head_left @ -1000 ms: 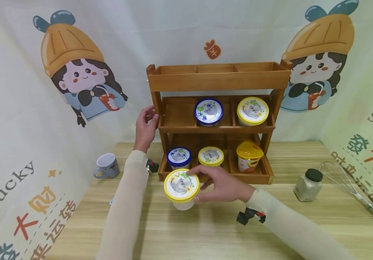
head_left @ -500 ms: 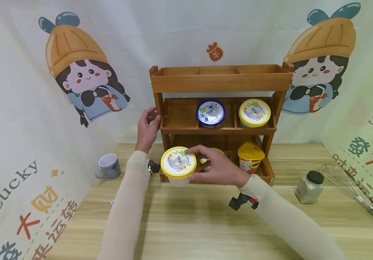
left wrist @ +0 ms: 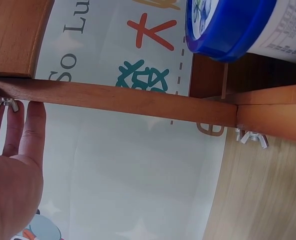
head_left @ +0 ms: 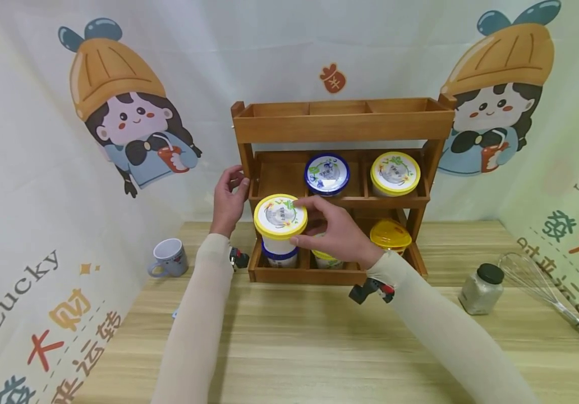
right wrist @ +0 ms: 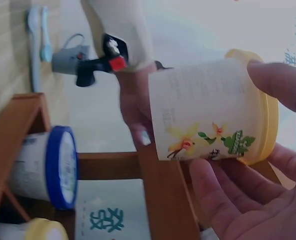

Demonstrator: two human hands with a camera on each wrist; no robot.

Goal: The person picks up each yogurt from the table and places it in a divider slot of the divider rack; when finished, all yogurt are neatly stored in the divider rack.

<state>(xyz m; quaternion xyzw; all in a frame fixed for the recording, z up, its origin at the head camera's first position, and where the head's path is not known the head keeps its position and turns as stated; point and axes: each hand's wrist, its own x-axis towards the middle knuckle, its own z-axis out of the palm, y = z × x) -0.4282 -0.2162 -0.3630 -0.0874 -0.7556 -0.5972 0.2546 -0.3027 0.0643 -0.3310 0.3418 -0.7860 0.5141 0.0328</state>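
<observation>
My right hand [head_left: 337,233] grips an ice cream tub with a yellow lid [head_left: 280,216], held upright in front of the wooden rack's [head_left: 342,130] left column. In the right wrist view, thumb and fingers pinch the tub [right wrist: 203,112] around its lid end. Below it, partly hidden, a blue-lidded tub [head_left: 281,261] stands in the lower left compartment. My left hand [head_left: 230,203] touches the rack's left side post; in the left wrist view its fingers [left wrist: 33,127] are fairly straight against the post, near a wing nut. The middle tier's left compartment holds nothing.
Middle tier: a blue-lidded tub [head_left: 327,174] and a yellow-lidded tub [head_left: 395,173]. Lower tier: a yellow-lidded tub [head_left: 327,261], partly hidden, and a yellow dome-lidded cup [head_left: 390,234]. A mug [head_left: 169,257] stands left; a black-capped jar [head_left: 481,289] and whisk [head_left: 554,303] lie right.
My right hand has raised the yellow-lidded tub from in front of the rack's bottom edge to about the middle tier's front edge. My left hand stays at the rack's side.
</observation>
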